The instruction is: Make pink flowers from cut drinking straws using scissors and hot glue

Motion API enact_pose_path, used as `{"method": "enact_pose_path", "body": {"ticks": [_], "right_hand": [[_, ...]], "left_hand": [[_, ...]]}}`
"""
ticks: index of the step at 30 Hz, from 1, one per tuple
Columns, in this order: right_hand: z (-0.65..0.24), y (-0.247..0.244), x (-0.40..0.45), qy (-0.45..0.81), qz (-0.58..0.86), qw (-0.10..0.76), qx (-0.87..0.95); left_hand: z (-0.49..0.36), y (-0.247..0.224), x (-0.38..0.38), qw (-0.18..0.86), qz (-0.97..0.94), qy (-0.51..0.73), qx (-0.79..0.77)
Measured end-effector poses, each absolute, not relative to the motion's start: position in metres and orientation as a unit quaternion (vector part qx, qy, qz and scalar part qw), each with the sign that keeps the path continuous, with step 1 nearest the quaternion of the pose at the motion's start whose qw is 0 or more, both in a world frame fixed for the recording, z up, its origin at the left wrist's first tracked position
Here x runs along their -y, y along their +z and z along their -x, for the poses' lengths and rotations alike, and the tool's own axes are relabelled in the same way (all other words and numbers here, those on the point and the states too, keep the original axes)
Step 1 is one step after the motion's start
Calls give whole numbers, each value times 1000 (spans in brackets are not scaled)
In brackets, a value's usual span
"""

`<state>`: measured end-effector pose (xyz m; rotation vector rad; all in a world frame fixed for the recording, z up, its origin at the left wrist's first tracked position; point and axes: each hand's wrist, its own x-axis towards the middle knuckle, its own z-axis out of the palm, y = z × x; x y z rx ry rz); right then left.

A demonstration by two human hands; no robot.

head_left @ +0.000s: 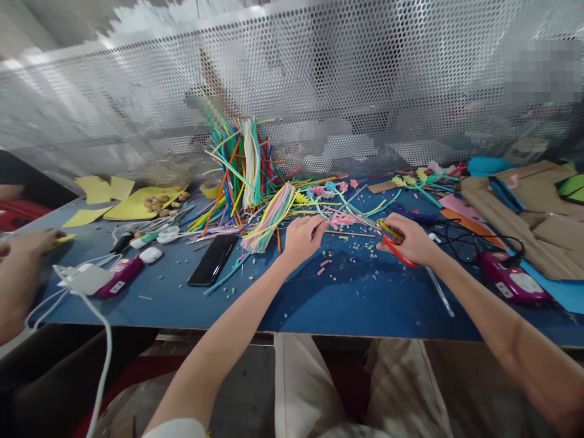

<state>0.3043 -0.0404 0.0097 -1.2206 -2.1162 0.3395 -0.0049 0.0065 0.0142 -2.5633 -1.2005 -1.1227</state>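
"Scissors (399, 250)?"
"In your right hand (416, 237), fingers wrapped on the handles, blades by the pink fuzzy piece (343, 219)."
"Left hand (303, 238)?"
"Your fingers pinch that piece's end, above the table (177, 310) (small scraps (323, 264) scattered nearby)."

A grey perforated metal screen (410, 73) rises along the back of a blue table (328, 310).

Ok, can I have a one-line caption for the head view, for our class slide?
Left hand pinching a pink fuzzy piece, right hand holding scissors, over a cluttered blue table.
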Motion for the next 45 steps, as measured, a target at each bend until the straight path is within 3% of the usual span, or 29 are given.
{"method": "enact_pose_path", "body": {"ticks": [20,28,36,40,45], "right_hand": [[-301,17,45,109,488,335,799],[-302,9,44,77,561,392,725],[-307,-7,39,-72,668,191,716],[-311,-14,38,-125,641,163,740],[-319,-23,29,-58,551,146,819]], "left_hand": [[4,15,-4,47,840,-372,392],[3,16,-4,56,832,-383,398],[4,14,-7,59,820,-392,413],[3,15,-7,45,822,-403,399],[3,14,-6,40,826,-413,380]]}}
